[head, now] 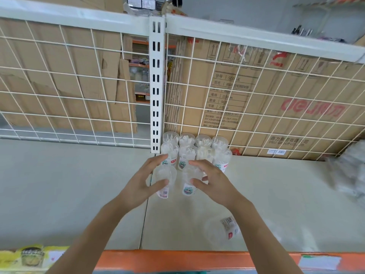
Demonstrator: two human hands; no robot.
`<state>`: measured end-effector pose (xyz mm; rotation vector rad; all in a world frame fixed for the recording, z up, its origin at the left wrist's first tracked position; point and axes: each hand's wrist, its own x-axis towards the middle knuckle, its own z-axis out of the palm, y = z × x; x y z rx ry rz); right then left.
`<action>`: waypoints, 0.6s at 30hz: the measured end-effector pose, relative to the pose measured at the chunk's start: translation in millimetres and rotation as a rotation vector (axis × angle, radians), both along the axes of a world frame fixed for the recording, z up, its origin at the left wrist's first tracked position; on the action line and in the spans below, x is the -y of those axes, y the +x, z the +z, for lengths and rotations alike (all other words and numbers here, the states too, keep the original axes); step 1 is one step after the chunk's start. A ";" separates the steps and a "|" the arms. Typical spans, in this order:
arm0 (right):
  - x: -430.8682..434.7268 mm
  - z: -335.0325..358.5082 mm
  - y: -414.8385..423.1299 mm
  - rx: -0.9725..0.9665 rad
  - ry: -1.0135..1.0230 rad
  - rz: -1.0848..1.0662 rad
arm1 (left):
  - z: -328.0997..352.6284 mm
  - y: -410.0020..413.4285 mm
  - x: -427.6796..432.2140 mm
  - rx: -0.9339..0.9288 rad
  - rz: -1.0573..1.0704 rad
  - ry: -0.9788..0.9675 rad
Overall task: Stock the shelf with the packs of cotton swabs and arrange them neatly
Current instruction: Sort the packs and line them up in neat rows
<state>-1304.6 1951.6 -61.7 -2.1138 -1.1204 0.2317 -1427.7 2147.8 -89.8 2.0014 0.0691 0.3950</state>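
**Cream shelf (59, 194), one pack in each hand**

The shelf board is pale and smooth, edged nearest the person by an orange front rail (177, 260). A yellow printed tag (31, 256) sits on that rail, below and well to the left of the left forearm.

Just right of the right forearm a clear pack of cotton swabs (223, 232) lies on its side, blurred, with its label facing up.

Further in, the two hands sit side by side. The left hand (142, 184) curls round an upright pack (167, 173), thumb in front and fingers over the back. The right hand (215, 184) grips a second upright pack (188, 189) the same way. The two packs stand just apart.

Directly beyond the fingertips stand two rows of packs (194, 149), four in each, close together, and the far row is against the wire back panel (59, 95). Well to the right of the right hand is a blurred clear bag (347, 175).

A white slotted upright (157, 86) rises above the left hand, splitting the wire panel. Behind the panel stand cardboard boxes (296, 107) with printed text.
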 end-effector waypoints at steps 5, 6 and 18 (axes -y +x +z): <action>-5.1 4.0 2.6 -0.014 0.001 -0.064 | -1.6 11.3 8.0 0.007 0.037 -0.033; -6.3 3.6 2.7 -0.014 0.002 -0.073 | -2.1 13.5 9.6 0.015 0.074 -0.028; -8.1 -9.5 2.3 -0.185 0.083 -0.083 | -19.5 7.8 34.8 0.058 0.226 -0.256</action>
